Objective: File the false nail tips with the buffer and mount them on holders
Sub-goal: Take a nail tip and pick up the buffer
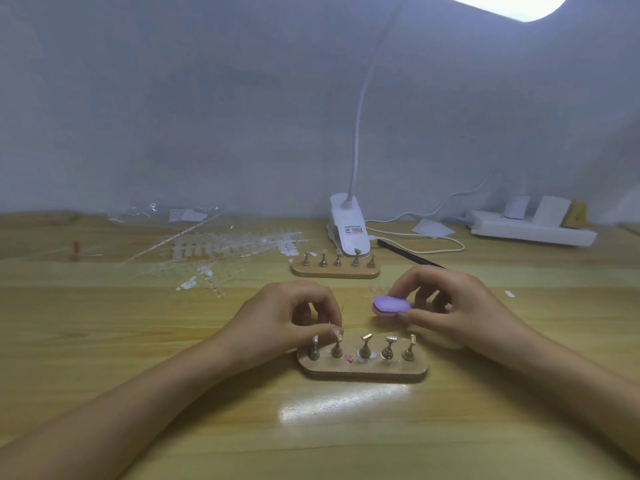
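Just below the middle of the frame, the left hand [294,317] has its fingers curled, and thumb and forefinger pinch a small pale nail tip [337,332] right at the head of the second holder [336,348] from the left. Whether the tip already sits on the holder cannot be told. That holder is one of five metal ones standing in a row on the near stand [362,370], a rounded wooden base. A tiny pink blob [348,358] lies on the base between the second and third holders.

To the right, the right hand [446,303] grips a purple oval buffer [391,304] between thumb and fingertips. The buffer is raised above the surface [173,341], just beyond the near stand and apart from the left hand.

Farther back, at centre, a far stand [335,271] carries five more holders. Left of it lies a loose heap of clear plastic strips of nail tips [228,251], with a small red object [74,249] well off at the left edge. Behind the far stand is the white clip base of a lamp [348,223], its neck rising to the lit head at the upper right. A black tool [408,254] lies slantwise beyond the right hand, a white cable [433,244] loops near it, and a white power strip [530,230] sits at the right rear.

The surface is pale wood with a bright glare patch in the foreground, and a plain bluish wall [207,98] rises behind it.
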